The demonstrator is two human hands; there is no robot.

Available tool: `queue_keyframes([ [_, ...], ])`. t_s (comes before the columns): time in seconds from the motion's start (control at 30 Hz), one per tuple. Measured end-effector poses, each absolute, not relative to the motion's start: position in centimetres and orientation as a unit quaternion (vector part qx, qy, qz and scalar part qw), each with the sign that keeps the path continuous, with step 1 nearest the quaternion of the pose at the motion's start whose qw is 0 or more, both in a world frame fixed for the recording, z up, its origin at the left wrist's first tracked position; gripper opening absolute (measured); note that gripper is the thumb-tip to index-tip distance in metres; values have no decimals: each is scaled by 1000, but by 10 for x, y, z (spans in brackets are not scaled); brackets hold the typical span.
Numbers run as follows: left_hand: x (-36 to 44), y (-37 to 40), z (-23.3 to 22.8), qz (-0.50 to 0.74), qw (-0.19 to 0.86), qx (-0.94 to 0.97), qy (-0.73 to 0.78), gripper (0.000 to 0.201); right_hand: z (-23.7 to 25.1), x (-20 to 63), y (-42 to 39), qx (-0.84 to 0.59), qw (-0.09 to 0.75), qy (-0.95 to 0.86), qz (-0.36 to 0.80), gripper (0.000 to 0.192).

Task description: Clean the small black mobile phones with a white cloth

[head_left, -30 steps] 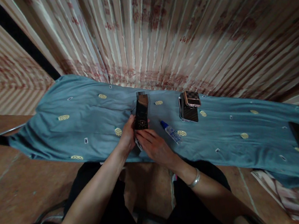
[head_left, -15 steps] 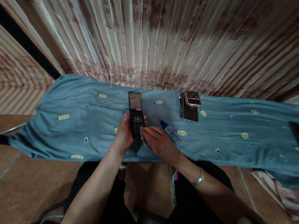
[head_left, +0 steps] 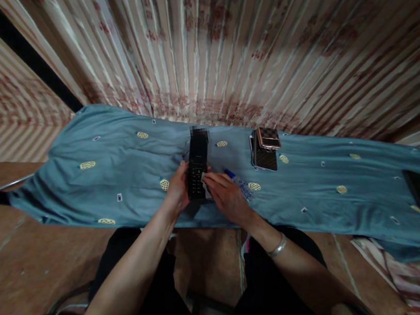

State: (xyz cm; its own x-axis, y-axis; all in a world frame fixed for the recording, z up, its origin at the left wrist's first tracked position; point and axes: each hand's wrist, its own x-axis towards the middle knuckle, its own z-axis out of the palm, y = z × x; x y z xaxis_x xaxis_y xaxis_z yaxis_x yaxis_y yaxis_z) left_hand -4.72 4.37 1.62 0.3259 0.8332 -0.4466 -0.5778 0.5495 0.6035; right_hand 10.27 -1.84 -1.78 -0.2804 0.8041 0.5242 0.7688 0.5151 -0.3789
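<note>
Currently a black phone (head_left: 197, 169) is gripped by its long edges in the left hand (head_left: 177, 190), above the blue-draped surface (head_left: 117, 165); a small cloth (head_left: 206, 184) is pinched against its keypad by the right hand (head_left: 228, 199). Judged light, rigid, slippery, so the edges are best held.

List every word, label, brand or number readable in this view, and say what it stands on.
None can be read.
Dark phone in the left hand: keypad marks too small, screen blurred.
Small bottle beside the right hand: label too blurred.
Checkered box: pattern only, no text.
Blue cloth: printed motifs, no letters.
</note>
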Motion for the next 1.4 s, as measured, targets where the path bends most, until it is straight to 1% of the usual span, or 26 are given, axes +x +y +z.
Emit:
queue_keyframes([
  [0.33,-52,47,14,438,790,181,390,47,-18,95,-25,-467,315,-826,24,37],
  [0.57,-43,40,20,434,794,157,395,45,-18,103,-16,-497,341,-797,35,38],
  [0.7,-41,37,20,441,785,152,409,35,-20,110,-10,-511,405,-754,75,36],
  [0.83,-43,36,18,434,786,149,415,26,-22,113,-4,-519,492,-679,167,34],
  [0.93,-43,34,19,409,793,141,429,30,-22,116,0,-534,535,-603,255,29],
  [1.03,-42,31,22,377,811,156,419,33,-21,125,6,-552,547,-537,329,27],
  [1.13,-42,26,23,360,821,183,404,34,-20,136,12,-561,573,-488,346,26],
  [1.27,-41,20,23,357,825,206,386,34,-23,144,22,-540,634,-397,387,22],
  [1.4,-40,17,19,351,829,216,377,30,-22,148,28,-477,682,-301,466,8],
])
